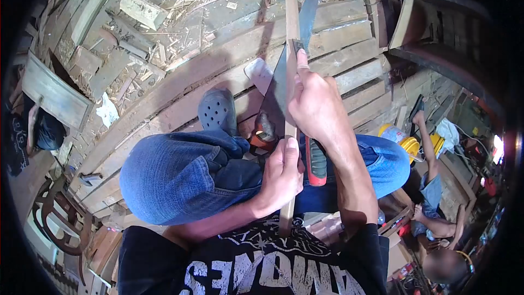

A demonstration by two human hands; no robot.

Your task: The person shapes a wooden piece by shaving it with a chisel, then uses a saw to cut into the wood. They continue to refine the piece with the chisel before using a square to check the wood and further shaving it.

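A long narrow wooden strip point(292, 16) runs upright through the middle of the view, its lower end against the black shirt. My left hand point(283, 175) is closed round its lower part, thumb on top. Higher up, my right hand point(314, 95) is closed on a small dark block point(297, 45) that lies against the strip, with the index finger stretched along it. Under the strip lies a hand saw point(277, 90) with an orange-and-dark handle. Another saw shows its blade point(309, 16) above my right hand and its red-and-grey handle point(316, 164) below it.
Slatted planks point(349, 57) lie beneath, with wood scraps point(143, 11) and shavings at the upper left. A yellow bucket point(401, 141) stands at right. One person point(431, 196) sits at lower right; another person's arm point(33, 125) shows at far left beside a board point(57, 92).
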